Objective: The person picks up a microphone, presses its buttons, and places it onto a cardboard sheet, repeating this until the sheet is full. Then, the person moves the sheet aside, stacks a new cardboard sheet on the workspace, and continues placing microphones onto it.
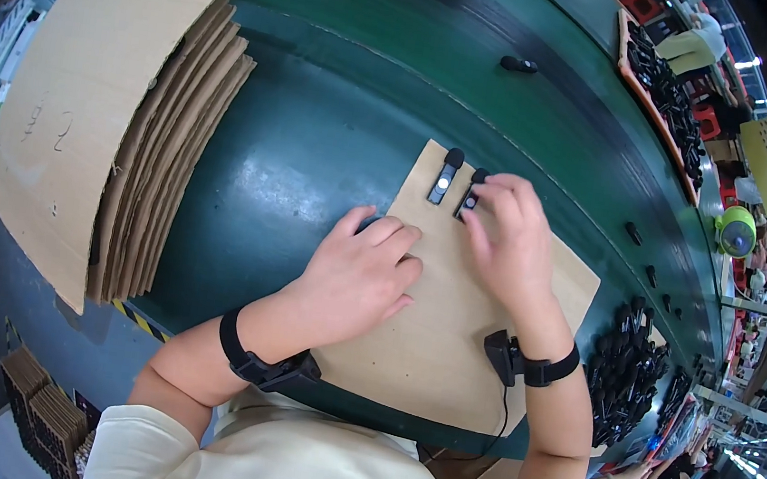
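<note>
Two small black clip-on microphones with foam tips lie side by side on a brown cardboard sheet (pixel 448 334). The left microphone (pixel 444 178) rests free of both hands. My right hand (pixel 511 231) has thumb and fingers closed about the sides of the right microphone (pixel 471 200), which stays at the sheet's far edge. Over the sheet's left side, my left hand (pixel 356 270) is curled, palm down. A dark rounded end shows between its thumb and index finger; the rest is hidden under the fingers. Each wrist wears a black strap with a small box.
A tall stack of cardboard sheets (pixel 84 107) stands at left on the green table (pixel 269 158). To the right lies a heap of black microphones (pixel 625 375). Beyond, a green belt (pixel 411 13) carries a loose microphone (pixel 519 65). Other people work at far right.
</note>
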{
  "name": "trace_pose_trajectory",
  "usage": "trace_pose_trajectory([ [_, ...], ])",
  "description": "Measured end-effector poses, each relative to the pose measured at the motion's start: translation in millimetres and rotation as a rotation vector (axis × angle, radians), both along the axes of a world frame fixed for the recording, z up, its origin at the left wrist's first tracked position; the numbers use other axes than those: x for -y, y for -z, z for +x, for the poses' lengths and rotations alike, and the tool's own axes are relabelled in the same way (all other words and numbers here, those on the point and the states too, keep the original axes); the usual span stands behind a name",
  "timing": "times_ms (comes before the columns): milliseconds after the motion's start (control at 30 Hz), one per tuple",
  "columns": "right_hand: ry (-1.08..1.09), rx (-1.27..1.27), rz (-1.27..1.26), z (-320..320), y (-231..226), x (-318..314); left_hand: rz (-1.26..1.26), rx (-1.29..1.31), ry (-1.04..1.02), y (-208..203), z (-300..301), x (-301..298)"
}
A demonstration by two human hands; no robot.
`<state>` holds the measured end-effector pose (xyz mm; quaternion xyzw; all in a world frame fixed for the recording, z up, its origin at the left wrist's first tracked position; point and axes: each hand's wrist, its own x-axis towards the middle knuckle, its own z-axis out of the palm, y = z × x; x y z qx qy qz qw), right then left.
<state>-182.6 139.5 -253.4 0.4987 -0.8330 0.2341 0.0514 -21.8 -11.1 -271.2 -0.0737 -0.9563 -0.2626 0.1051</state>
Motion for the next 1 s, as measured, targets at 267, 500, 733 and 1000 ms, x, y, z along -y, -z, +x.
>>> trace_pose_trajectory([
  [267, 0.056, -0.109, 0.036, -119.7, 0.4, 34.3, -0.006, -0.008, -0.019, -1.7, -2.7, -1.4],
  [500, 0.200, -0.204, 0.220, -197.3, 26.6, 87.8, -0.021, -0.039, -0.021, 0.3, -2.5, -1.7],
  [733, 0.177, -0.204, 0.353, -193.3, 0.5, 86.4, -0.026, 0.004, -0.011, -1.9, -3.0, -2.7],
  [1000, 0.035, 0.344, -0.117, -44.1, -32.5, -3.1, 0.214, -0.115, -0.102, -5.1, -0.5, -2.3],
])
